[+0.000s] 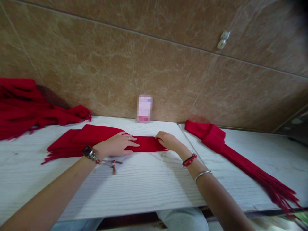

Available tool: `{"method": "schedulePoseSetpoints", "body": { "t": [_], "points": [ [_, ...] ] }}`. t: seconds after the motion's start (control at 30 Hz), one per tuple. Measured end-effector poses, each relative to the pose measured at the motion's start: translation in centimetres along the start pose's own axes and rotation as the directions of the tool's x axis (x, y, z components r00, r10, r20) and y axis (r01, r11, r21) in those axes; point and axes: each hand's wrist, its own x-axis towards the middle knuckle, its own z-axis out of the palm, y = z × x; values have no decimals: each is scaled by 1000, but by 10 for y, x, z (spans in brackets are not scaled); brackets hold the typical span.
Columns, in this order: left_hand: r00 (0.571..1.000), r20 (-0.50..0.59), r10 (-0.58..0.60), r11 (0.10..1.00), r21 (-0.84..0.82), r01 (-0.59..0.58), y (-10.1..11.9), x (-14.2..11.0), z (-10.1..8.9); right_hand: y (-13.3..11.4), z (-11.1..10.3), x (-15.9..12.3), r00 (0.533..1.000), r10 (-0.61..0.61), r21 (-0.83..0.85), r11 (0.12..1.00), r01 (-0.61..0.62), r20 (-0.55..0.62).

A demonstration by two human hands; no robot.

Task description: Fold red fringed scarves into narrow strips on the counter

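Note:
A folded red scarf (96, 134) lies flat across the white table, its fringe pointing left and its narrow part running right between my hands. My left hand (117, 144) rests on the scarf's middle with fingers spread. At the scarf's narrow right end, my right hand (167, 140) has its fingers and thumb pinched on the cloth edge. To the right lies another red scarf (214, 138), folded over itself near the wall, with its fringed end (284, 192) stretching to the table's front edge.
A heap of red scarves (19, 109) sits at the far left by the wall. Against the brown tiled wall (108, 64) leans a blurred phone-like item (144, 108). The white table (134, 189) has a seam right of my hands. A small white fixture (223, 39) is on the wall.

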Motion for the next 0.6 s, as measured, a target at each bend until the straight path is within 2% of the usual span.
{"method": "schedulePoseSetpoints", "body": {
  "t": [0.13,0.23,0.3,0.37,0.43,0.5,0.6],
  "points": [
    [1000,-9,5,1000,-11,-5,0,0,-1,19,0,-9,983,181,-64,982,-180,11],
    [1000,-5,0,1000,-19,0,0,0,-1,31,-7,-17,971,233,-74,969,-236,-52],
    [1000,-9,0,1000,-18,0,-1,0,0,25,-10,-16,974,175,-18,984,-180,-144],
    [1000,-15,4,1000,-9,-5,-1,0,1,9,-9,-11,976,55,63,997,-43,-209],
    [1000,-10,5,1000,-1,-5,-1,0,1,-8,-6,-5,987,-65,112,990,83,-148],
    [1000,2,3,1000,-1,-3,-1,0,0,-15,-4,-3,994,-105,96,990,106,-13],
    [1000,26,-1,1000,-10,2,1,0,-3,1,-7,-12,994,34,-18,999,-33,107]
  ]
}}
